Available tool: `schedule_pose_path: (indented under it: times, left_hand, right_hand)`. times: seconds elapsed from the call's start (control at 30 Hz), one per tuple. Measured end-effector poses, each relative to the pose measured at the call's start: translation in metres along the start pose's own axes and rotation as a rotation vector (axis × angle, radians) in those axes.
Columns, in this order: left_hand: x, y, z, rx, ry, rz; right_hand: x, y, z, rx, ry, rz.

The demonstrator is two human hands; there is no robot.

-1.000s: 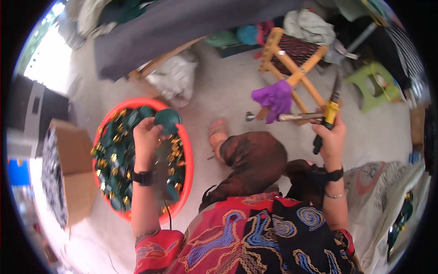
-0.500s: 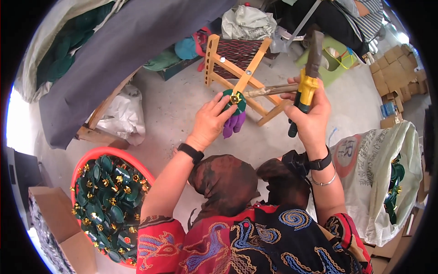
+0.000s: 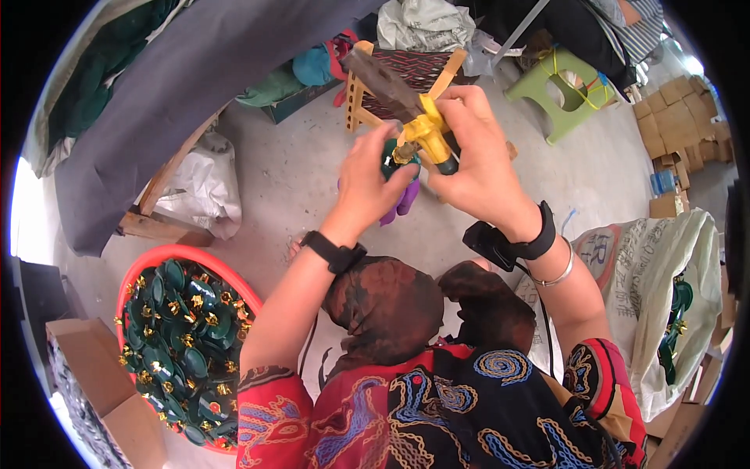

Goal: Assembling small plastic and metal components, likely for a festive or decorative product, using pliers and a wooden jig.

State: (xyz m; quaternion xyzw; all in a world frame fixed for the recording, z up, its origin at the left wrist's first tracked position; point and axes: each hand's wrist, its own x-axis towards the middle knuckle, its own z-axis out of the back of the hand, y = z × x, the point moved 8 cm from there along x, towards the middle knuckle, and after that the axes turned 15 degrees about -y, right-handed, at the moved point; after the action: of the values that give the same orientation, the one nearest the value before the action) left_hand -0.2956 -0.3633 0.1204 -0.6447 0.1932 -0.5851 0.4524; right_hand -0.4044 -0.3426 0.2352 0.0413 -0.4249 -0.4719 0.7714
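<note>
Near the upper centre of the frame, our right hand (image 3: 476,168) is wrapped around a yellow-bodied tool (image 3: 422,129). Our left hand (image 3: 369,184) pinches a small dark green piece (image 3: 393,156) against the tool's tip. At lower left, a red basin (image 3: 156,258) holds more green pieces on the floor.

Person wears short-sleeved top, red with black panels, swirly blue, orange and white chain-like print, filling the view from 5 to 7 o'clock. Left hand (image 3: 373,181): black watch-style band on wrist (image 3: 333,252). Right hand (image 3: 478,168): wide black strap with boxy black device on wrist (image 3: 512,241), thin black cable trailing off it, plus slim silver bangle (image 3: 556,273) just below. Forearms bare. Dark brown mottled cloth over knees at 6 o'clock.
</note>
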Motion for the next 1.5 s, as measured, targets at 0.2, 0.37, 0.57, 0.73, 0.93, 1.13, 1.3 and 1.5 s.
schedule_pose_path:
  times: [0.2,0.37,0.57,0.73,0.93,1.13,1.3,1.5]
  left_hand:
    - [-0.006,0.020,-0.026,0.072,0.137,-0.016]
    - [0.001,0.008,-0.021,0.043,0.080,-0.096]
    - [0.001,0.017,-0.025,0.156,0.167,-0.124]
    - [0.003,0.013,-0.024,0.124,0.135,-0.134]
    - [-0.009,0.010,-0.046,0.127,0.297,-0.135]
    - [0.030,-0.016,0.008,-0.165,0.125,0.321]
    - [0.014,-0.258,-0.131,-0.479,0.755,0.253]
    - [-0.063,-0.448,-0.238,-0.933,1.112,0.174]
  right_hand:
    - [0.016,0.025,0.038,-0.022,-0.063,0.308]
    - [0.037,0.027,0.140,-0.141,-0.498,-0.011]
    - [-0.003,-0.011,0.058,-0.289,0.155,-0.092]
    - [0.009,0.008,0.041,0.156,-0.059,0.033]
    - [-0.020,-0.012,0.017,0.080,-0.181,0.053]
    - [-0.087,-0.065,0.086,0.298,-0.738,-0.462]
    - [-0.150,-0.094,0.077,0.086,-0.759,-0.507]
    - [-0.146,-0.062,0.050,0.241,-0.674,-0.336]
